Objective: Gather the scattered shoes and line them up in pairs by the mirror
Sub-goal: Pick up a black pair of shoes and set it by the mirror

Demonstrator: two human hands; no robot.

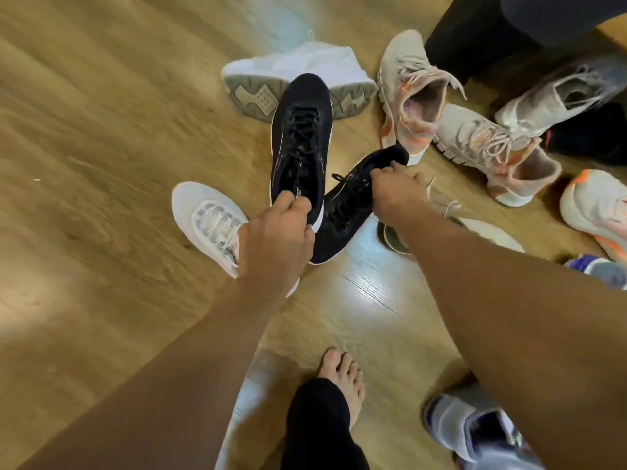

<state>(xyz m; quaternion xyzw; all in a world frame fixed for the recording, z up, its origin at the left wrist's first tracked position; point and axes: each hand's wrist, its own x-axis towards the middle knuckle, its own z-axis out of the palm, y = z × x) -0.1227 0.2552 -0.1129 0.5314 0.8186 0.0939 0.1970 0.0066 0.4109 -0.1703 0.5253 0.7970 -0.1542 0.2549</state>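
Grips the first black sneaker (300,137) at its heel end with the left hand (276,239), fingers (295,206) curled and clamped on the tongue and collar, toe pointing far. Holds the second black sneaker (342,215) along its right side with the right hand (395,191), fingers (393,166) bent over the edge close to the toe, toe aimed far right, heel near. Keeps the two heels close together, between the hands, mid-scene over the wooden floor (101,164); cannot tell whether either sole rests on it.

Elsewhere on the floor:
- Just left of the left hand and partly covered by it, a white laced sneaker (203,212).
- Far, tipped on its side with the sole facing near, a white sneaker (305,66), partly behind the first black toe.
- Far right, touching each other, a beige-and-orange sneaker (403,93) and its match (481,147).
- Beyond those, a grey sneaker (559,96).
- At the right edge, a white-and-orange sneaker (593,205).
- Under the right forearm, a pale sneaker (488,232), mostly hidden.
- Near right, a blue-and-white sneaker (475,429), blurred.

Near centre, a bare foot (342,374) flat on the boards.
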